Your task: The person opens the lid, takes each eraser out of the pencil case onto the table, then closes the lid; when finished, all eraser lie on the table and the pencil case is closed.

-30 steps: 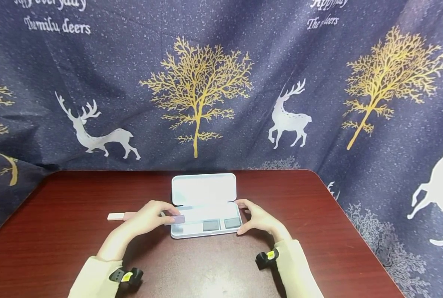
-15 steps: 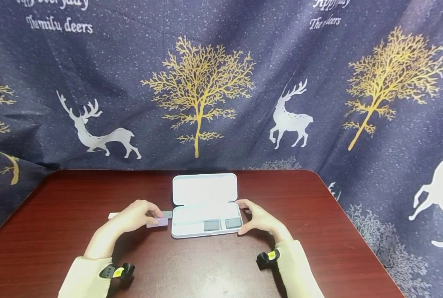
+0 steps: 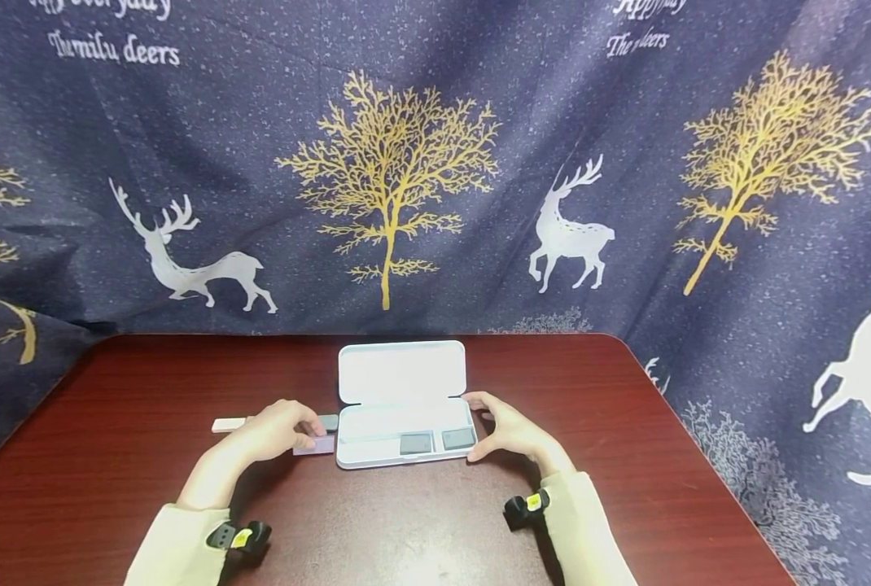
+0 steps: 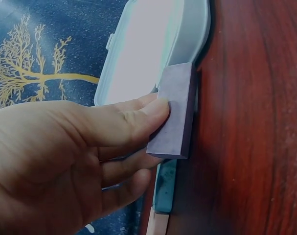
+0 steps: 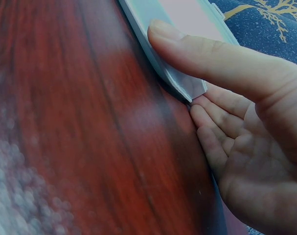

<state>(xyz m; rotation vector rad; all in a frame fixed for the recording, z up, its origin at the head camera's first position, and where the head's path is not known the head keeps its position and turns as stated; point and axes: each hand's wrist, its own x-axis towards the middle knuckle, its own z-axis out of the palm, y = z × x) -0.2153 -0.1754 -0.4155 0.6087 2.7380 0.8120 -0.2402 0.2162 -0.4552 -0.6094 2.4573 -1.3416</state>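
My left hand (image 3: 277,429) pinches a small purple block (image 4: 173,110), thumb on its face in the left wrist view. In the head view that block lies low, just left of the white case, in front of a teal-grey block (image 3: 329,422). The white hinged pencil case (image 3: 402,417) stands with its lid (image 3: 402,372) up, its front compartments holding two dark grey rectangular pieces (image 3: 416,443). At the case's right end my right hand (image 3: 509,427) grips it between thumb and fingers; the right wrist view shows the thumb (image 5: 163,30) along the near edge.
A white block (image 3: 227,425) shows left of my left hand, in the row with the teal-grey one. In the left wrist view a pinkish block (image 4: 159,223) adjoins the teal one. A patterned cloth (image 3: 435,203) hangs behind the brown table (image 3: 406,521).
My left hand has carried the purple block leftward out of the case to beside its left end, shifting slightly back right most recently. The right hand stays at the case's right end.
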